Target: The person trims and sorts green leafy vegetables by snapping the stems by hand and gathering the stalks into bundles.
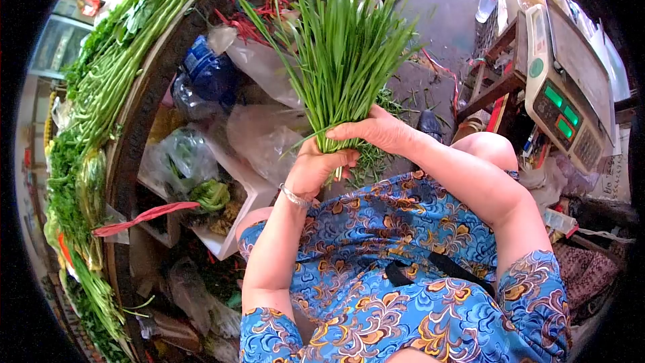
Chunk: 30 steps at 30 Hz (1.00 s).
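A thick bunch of green garlic chives (pixel 342 47) stands upright in front of me, its leaf tips fanned out at the top. My left hand (pixel 316 169) is closed round the lower stems, with a silver bracelet on its wrist. Just above it, my right hand (pixel 373 131) wraps the bunch from the right, its thumb lying across the stems. The short stem ends (pixel 338 173) poke out below the hands. Loose cut greens (pixel 373 161) lie on the floor beneath.
Long beans (pixel 127 74) and leafy greens (pixel 64 181) line a curved stall edge at left. Below it are a white foam box (pixel 252 208), plastic bags (pixel 178 154), red ties (pixel 248 27) and a red strip (pixel 144 218). A digital scale (pixel 571 87) stands at right.
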Motion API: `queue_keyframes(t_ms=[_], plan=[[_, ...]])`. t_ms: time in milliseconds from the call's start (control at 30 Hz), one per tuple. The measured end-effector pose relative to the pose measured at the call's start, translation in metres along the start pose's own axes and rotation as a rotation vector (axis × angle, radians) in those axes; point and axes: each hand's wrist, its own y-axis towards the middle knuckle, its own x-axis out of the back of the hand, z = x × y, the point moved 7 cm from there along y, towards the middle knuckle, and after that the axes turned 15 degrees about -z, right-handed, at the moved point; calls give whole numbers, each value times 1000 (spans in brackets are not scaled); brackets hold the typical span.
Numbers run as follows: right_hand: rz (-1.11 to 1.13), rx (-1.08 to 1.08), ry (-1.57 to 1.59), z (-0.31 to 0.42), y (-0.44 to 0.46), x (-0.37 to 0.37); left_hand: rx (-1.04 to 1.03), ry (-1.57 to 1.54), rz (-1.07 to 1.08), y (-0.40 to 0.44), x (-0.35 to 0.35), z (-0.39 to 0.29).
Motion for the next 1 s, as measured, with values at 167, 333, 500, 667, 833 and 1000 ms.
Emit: queue_keyframes(t_ms=[167,333,500,667,833,1000], plan=[[2,68,23,-9,7,0,-74,97,-10,0,4,-6],[-232,-97,473,-1,21,27,-367,423,-191,8,25,-21],[-224,206,398,33,47,93,-776,1278,-640,9,69,-37],[-679,247,14,53,54,120,-971,1578,-705,-29,92,-72],[-533,200,63,36,78,117,-1202,1790,-697,-105,107,-138],[-353,104,90,22,68,68,-1247,1629,-937,-212,139,-233]])
